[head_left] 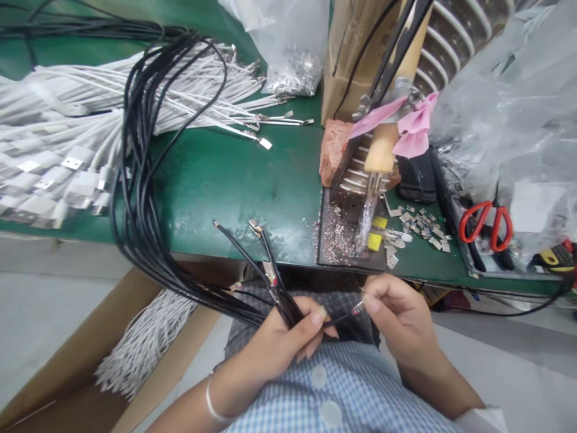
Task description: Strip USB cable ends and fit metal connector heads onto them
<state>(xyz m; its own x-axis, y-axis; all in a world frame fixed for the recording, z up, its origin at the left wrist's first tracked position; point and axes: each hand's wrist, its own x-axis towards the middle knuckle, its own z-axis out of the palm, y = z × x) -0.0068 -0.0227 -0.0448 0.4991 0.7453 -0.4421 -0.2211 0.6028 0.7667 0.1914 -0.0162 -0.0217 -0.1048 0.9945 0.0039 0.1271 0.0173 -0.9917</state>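
Note:
My left hand (288, 331) is closed around a bundle of black cables (151, 204) that droops over the table edge. Several cable ends stick up out of the fist, some with small metal connectors (269, 272) and coloured wires. One black cable runs out to the right from my left thumb and forefinger. At its tip sits a small metal connector (357, 308) with a bit of red. Thumb and forefinger of my right hand (399, 316) pinch together right beside that tip; a thin wire-like end pokes out above them, and what they hold is too small to name.
A soldering iron (376, 156) hangs tip-down over a dark, solder-speckled pad (338, 234). Loose metal connectors (421, 224) and red-handled scissors (485, 225) lie to the right. White USB cables (72, 129) cover the left of the green table (225, 186). Below stands a cardboard box (101, 313).

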